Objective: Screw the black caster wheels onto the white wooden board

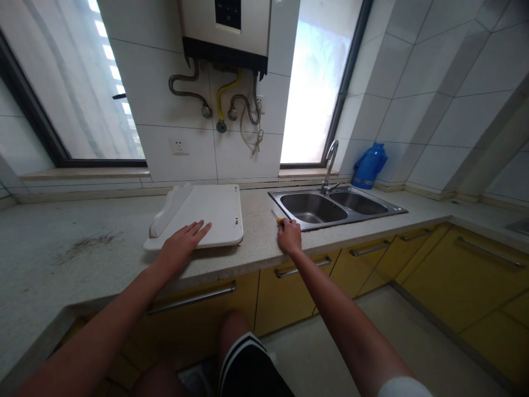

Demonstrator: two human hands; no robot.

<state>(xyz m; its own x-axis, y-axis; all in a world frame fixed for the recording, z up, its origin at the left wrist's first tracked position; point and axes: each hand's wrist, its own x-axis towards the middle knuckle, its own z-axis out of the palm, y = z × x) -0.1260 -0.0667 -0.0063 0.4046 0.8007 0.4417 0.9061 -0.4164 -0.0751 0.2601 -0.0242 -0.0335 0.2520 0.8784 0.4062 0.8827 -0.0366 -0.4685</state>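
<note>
A white panel (pixel 215 212) with rounded corners lies on the countertop, with small holes or fittings along its right side. A long white curved piece (pixel 171 207) runs along its left side. My left hand (pixel 182 242) rests on the panel's front left part, palm down and fingers stretched out. To the right, my right hand (pixel 290 237) is closed around a screwdriver (pixel 280 220) with a yellow handle. Its thin metal shaft points away to the upper left, just left of the sink. Most of the handle is hidden in my fingers.
A steel double sink (pixel 314 208) with a tap (pixel 329 165) is set into the countertop (pixel 115 220) at the right. Behind it stands a blue jug-like container (pixel 369 166). A water heater (pixel 226 27) hangs on the wall above. Yellow cabinets (pixel 285 300) run below.
</note>
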